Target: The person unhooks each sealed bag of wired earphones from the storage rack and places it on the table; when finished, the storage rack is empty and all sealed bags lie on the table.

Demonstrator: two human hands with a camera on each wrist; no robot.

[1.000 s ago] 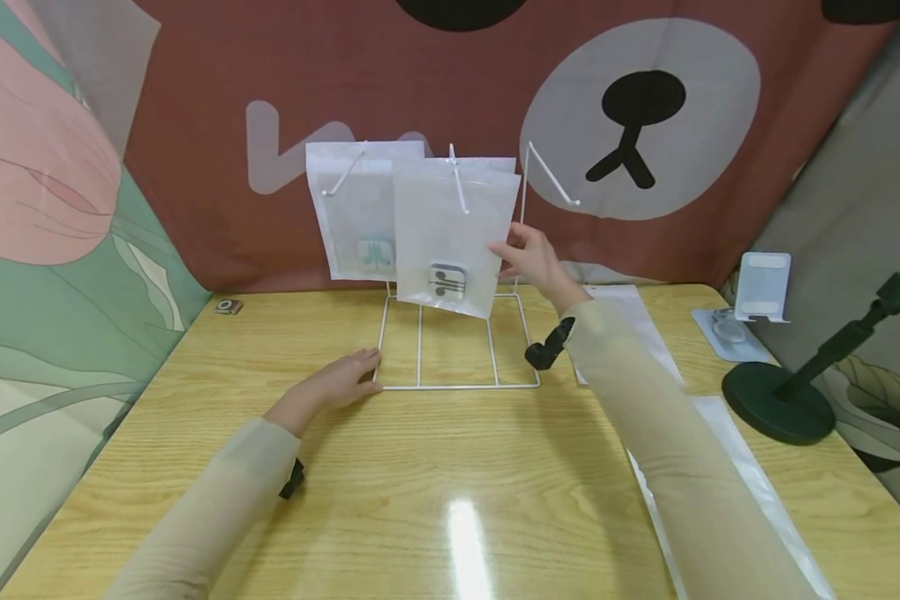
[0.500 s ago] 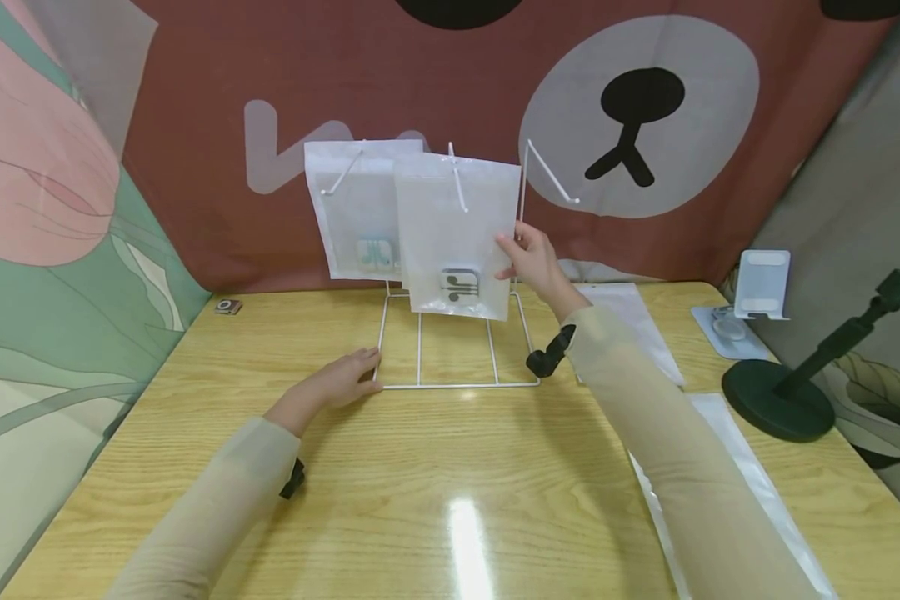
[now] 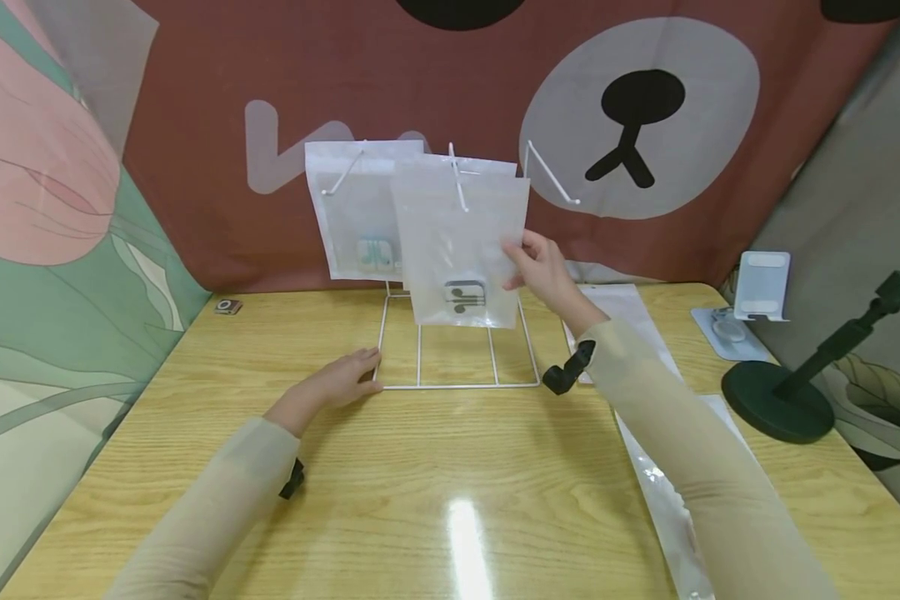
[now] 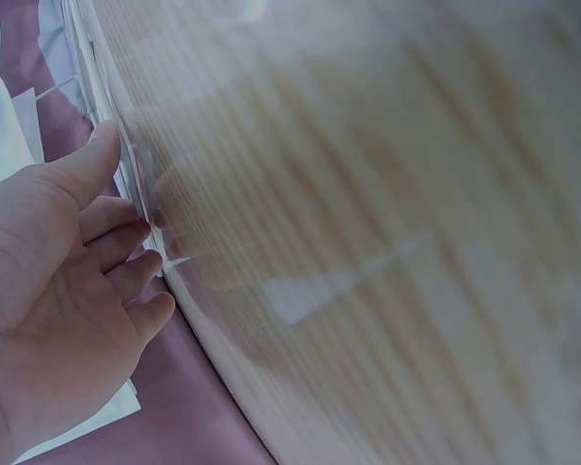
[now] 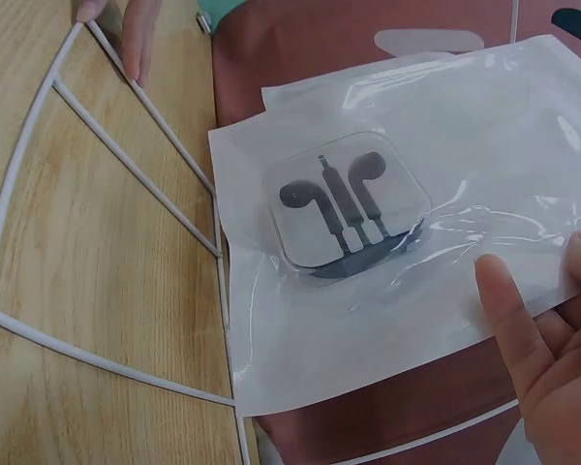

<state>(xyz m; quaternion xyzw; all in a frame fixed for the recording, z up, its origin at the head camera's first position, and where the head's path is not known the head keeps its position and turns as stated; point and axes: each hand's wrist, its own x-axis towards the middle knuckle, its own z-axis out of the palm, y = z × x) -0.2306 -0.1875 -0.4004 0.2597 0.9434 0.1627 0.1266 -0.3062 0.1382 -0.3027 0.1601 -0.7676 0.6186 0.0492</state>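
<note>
In the head view, my right hand (image 3: 543,271) pinches the right edge of a clear-fronted white bag (image 3: 431,217) between thumb and fingers. Inside the bag, a small case of dark earphones (image 5: 344,208) shows near its lower end. The middle prong (image 3: 457,179) of a white wire display rack (image 3: 461,387) overlaps the bag's upper part. Behind it hangs another bag, mostly hidden. My left hand (image 3: 337,379) holds the front left corner of the rack's base, thumb at the front wire and fingers at the side wire.
A bag with light-blue earphones (image 3: 375,252) hangs on the left prong. The right prong (image 3: 553,173) is bare. White bags (image 3: 660,475) lie at the right, near a dark green stand (image 3: 778,402) and a phone holder (image 3: 761,287). A small square player (image 3: 228,307) sits at the back left.
My right hand has moved slightly down and to the right with the earphone bag, whose top edge now sits lower, showing the bag behind. The left hand stays at the rack's corner.
</note>
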